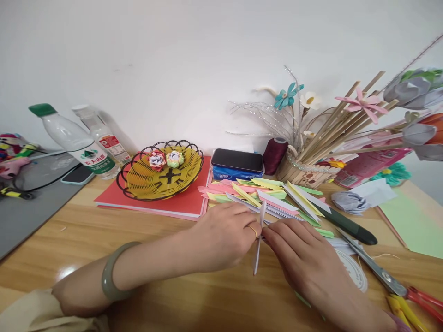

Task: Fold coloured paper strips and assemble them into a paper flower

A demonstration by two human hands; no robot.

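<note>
Between my two hands a narrow folded piece of white paper (258, 258) stands nearly upright, its ends showing above and below the fingers. My left hand (226, 235), with a ring on one finger, is closed on it from the left. From the other side my right hand (304, 258) pinches it, fingertips meeting the left ones near its middle. Just beyond the hands lies a pile of folded paper strips (249, 193) in pink, yellow, green and white. My thumbs are mostly hidden.
A yellow woven basket (138, 186) with two paper flowers rests on red paper (114, 196). Scissors (384, 276) lie at right near a dark green-handled tool (356, 228). Behind are a phone (237, 160), a thread spool (275, 156) and a stick-filled holder (301, 173). Bottles (76, 143) stand left.
</note>
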